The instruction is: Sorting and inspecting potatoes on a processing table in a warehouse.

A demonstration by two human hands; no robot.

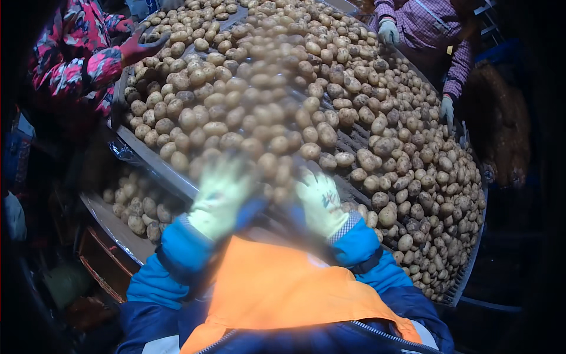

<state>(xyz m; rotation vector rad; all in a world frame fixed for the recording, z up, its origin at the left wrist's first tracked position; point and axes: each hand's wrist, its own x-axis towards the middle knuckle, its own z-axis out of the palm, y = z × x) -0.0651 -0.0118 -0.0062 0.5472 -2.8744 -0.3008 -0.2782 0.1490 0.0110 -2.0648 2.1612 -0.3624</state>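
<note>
A broad heap of potatoes (pixel 407 171), tan and partly soiled, lies on a slatted sorting table in front of me. At its near edge are both my hands, in pale yellow-green gloves. My left hand (pixel 221 194) reaches over the nearest potatoes, its blurred fingers looking spread. My right hand (pixel 321 200) is beside it, fingers stretched forward to the potatoes between the two hands. No potato shows gripped in either one. A hazy smear down the middle of the view hides the exact fingertip contact.
At the far left a person's gloved hand (pixel 141 48) is over the potatoes. Another person's gloved hands (pixel 447 110) are at the right edge. A metal rim (pixel 156 163) borders the table. Below it on the left, more potatoes (pixel 138 206) sit in a lower trough.
</note>
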